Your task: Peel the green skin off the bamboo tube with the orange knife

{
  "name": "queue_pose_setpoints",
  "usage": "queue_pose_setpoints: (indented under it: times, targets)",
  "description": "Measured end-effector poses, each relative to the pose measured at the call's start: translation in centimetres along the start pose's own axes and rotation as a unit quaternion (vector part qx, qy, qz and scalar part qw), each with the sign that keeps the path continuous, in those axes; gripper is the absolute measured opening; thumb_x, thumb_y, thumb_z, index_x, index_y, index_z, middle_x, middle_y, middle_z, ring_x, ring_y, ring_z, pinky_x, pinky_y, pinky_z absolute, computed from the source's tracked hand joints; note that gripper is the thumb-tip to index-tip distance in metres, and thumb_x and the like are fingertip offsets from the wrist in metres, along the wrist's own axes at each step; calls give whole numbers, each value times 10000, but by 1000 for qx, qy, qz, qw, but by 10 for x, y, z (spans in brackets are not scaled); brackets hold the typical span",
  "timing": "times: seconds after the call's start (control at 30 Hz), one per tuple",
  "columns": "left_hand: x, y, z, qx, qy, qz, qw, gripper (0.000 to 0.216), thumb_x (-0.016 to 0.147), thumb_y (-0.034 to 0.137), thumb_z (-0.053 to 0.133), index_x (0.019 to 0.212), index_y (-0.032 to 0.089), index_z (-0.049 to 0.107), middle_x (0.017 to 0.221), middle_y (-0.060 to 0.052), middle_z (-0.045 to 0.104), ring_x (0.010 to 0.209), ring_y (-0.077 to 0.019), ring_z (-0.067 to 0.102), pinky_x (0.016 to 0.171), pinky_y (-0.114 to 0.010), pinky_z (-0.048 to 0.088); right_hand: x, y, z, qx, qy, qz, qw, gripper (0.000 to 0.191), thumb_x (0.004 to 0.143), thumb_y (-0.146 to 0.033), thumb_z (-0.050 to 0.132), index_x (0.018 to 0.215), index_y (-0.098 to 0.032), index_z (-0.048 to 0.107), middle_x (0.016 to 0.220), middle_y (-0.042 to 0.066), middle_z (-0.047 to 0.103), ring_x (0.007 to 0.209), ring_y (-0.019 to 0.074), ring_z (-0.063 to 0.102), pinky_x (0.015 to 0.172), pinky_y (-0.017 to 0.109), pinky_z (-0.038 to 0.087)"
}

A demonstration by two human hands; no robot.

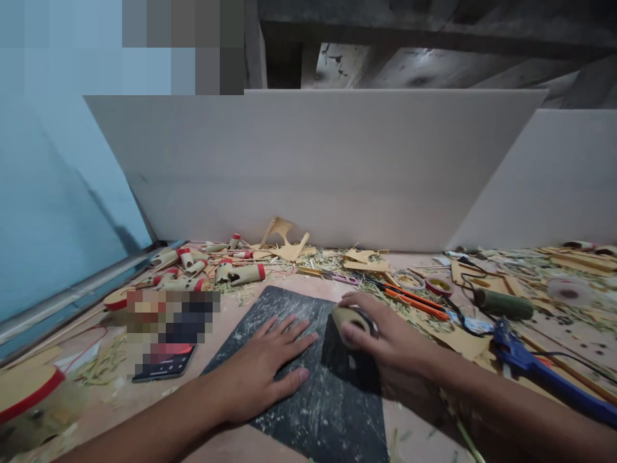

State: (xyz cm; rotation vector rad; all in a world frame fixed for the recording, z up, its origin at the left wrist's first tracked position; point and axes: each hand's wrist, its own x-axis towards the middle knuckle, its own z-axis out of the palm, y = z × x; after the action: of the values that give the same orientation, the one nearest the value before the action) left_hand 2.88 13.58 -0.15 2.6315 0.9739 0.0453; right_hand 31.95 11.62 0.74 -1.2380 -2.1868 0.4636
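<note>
My left hand point(263, 360) lies flat with fingers spread on a dark, scratched cutting mat point(308, 411) in the middle of the work surface. My right hand point(380, 331) is closed around a short pale bamboo tube point(348, 316), held just above the mat's right part with its open end facing left. The two hands are about a hand's width apart.
Several bamboo tube pieces with red bands point(241, 273) lie at the back left among shavings. A phone point(166, 366) lies left of the mat. Orange cutters point(414, 299), tape rolls point(438, 284), a green cylinder point(504, 303) and a blue glue gun point(535, 366) lie to the right. White boards point(318, 167) stand behind.
</note>
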Motion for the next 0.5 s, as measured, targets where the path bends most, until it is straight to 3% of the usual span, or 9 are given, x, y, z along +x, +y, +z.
queue_pose_setpoints:
  times: [0.1,0.17,0.3,0.4,0.5]
  targets:
    - [0,-1,0,0,-2,3,1000,601,1056,603,362,1623,407,327,1728,-1,218,1604,-337,172,1276,-650,144,11,15,-1,67,71,68,993,518,1049,-635,394,1125,-205,671,1241,122,695,1182,310,622,1043,495,474]
    - [0,-2,0,1,-2,2,1000,600,1057,598,365,1623,406,328,1727,-2,223,1604,-339,174,1277,-649,145,17,21,-1,113,97,89,985,554,1046,-662,374,1140,-211,682,1227,105,713,1161,302,638,1026,480,488]
    - [0,-4,2,8,5,7,1000,599,1061,587,367,1631,417,300,1730,0,214,1605,-336,172,1278,-648,151,18,26,2,155,155,60,974,516,1048,-643,407,1207,-232,676,1280,102,706,1201,284,634,1032,444,492]
    - [0,-3,3,5,13,10,1000,596,1061,581,376,1629,411,310,1726,-10,224,1601,-344,184,1273,-655,157,15,27,3,151,99,21,983,523,1065,-627,366,1313,-240,615,1399,115,642,1304,290,579,1092,478,451]
    - [-1,-3,3,4,4,3,1000,599,1058,579,385,1628,407,316,1727,-5,213,1601,-346,178,1274,-659,150,10,23,2,119,51,8,992,626,977,-563,618,1476,-242,419,1476,148,566,1317,306,564,1111,517,428]
